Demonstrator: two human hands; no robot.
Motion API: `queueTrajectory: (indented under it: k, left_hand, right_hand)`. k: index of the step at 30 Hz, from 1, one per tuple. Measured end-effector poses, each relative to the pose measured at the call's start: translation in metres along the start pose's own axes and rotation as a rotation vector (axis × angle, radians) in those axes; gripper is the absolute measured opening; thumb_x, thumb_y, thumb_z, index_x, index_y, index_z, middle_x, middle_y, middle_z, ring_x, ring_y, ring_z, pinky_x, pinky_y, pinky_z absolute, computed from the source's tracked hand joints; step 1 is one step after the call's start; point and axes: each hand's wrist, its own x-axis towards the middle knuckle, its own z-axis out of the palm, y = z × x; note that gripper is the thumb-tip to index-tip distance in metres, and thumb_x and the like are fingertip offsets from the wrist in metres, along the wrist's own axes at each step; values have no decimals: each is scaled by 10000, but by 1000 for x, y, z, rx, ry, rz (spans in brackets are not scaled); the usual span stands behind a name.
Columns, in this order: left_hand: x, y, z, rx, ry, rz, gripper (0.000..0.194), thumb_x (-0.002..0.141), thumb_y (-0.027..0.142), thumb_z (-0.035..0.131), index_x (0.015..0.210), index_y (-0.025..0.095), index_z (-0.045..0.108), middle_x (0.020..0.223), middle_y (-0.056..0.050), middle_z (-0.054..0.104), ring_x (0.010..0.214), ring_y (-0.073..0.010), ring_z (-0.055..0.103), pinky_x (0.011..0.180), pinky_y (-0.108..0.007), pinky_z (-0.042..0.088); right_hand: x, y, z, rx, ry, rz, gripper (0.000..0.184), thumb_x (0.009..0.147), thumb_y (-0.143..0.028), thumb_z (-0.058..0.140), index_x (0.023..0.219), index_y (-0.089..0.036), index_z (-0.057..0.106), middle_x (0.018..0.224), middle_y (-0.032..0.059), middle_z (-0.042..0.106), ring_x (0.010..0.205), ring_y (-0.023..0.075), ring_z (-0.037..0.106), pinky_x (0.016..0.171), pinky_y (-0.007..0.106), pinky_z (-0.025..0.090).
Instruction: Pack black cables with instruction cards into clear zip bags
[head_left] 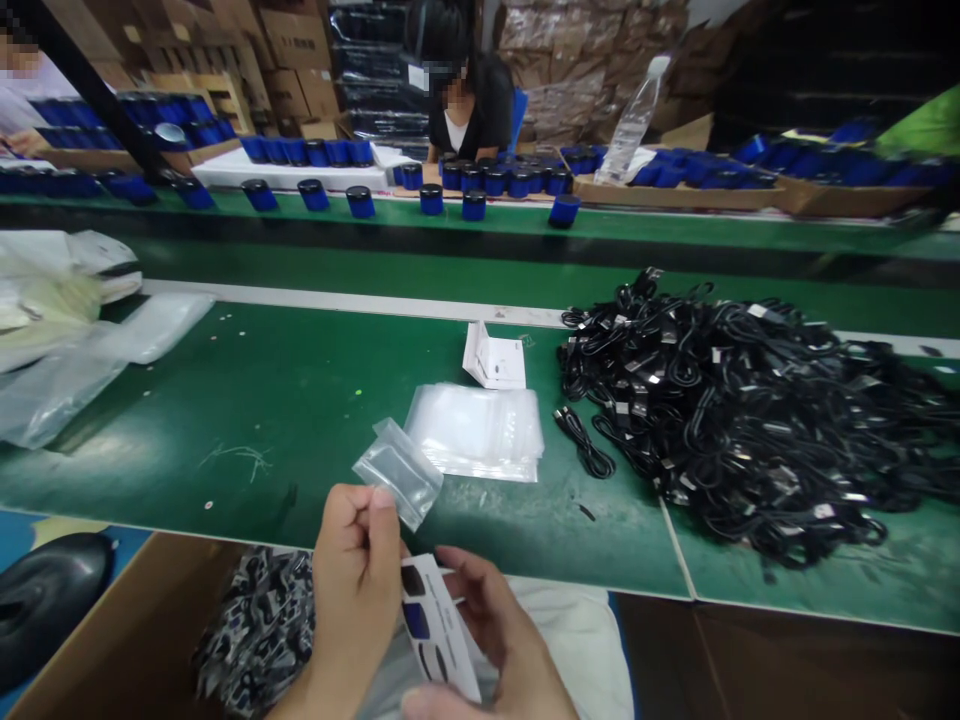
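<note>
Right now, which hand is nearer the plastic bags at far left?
Left hand, right of the plastic bags and nearer the camera; the right hand sits farther right.

Held bag (401, 475): clr. plastic, glossy, creased. Leaflet (439, 625): printed paper, smooth, matt. Bag stack (476, 430): clr. plastic film, glossy. Cables (705, 380): plastic sheathing, low sheen, w/ shiny metal plugs (823, 511). Worktop (262, 400): smooth, semi-gloss, scuffed. Bottle (634, 125): clr. plastic. Cartons (296, 40): cardboard, matt.

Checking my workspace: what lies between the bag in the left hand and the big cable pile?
The head view shows a stack of clear bags, then one coiled cable, between the held bag and cable pile.
</note>
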Motion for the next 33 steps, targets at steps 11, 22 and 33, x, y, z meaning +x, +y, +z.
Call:
queueTrajectory:
  k: [11, 22, 33]
  left_hand:
    - [-5, -7, -9, 257, -154, 476, 91, 863, 185, 504, 794, 219, 553, 601, 56, 617, 497, -103, 592, 497, -177, 430]
    - [-19, -15, 0, 372, -331, 772, 115, 897, 130, 483, 814, 197, 526, 664, 6, 567, 588, -148, 551, 567, -249, 428]
    - [-17, -11, 0, 325, -398, 753, 118, 870, 94, 464, 876, 194, 526, 960, -41, 447, 799, -145, 513, 559, -178, 455]
  right_hand:
    - [4, -26, -24, -747, 234, -699, 157, 790, -62, 491, 743, -191, 567, 571, 20, 606, 486, 144, 581, 478, 235, 420]
    - [2, -34, -38, -1034, 130, -334, 205, 844, -193, 400, 659, -212, 486, 470, -27, 525, 388, 137, 526, 407, 245, 289]
    - [4, -65, -49, -672, -144, -82, 160, 834, -191, 424, 753, -196, 561, 649, 7, 644, 564, 142, 608, 515, 215, 405]
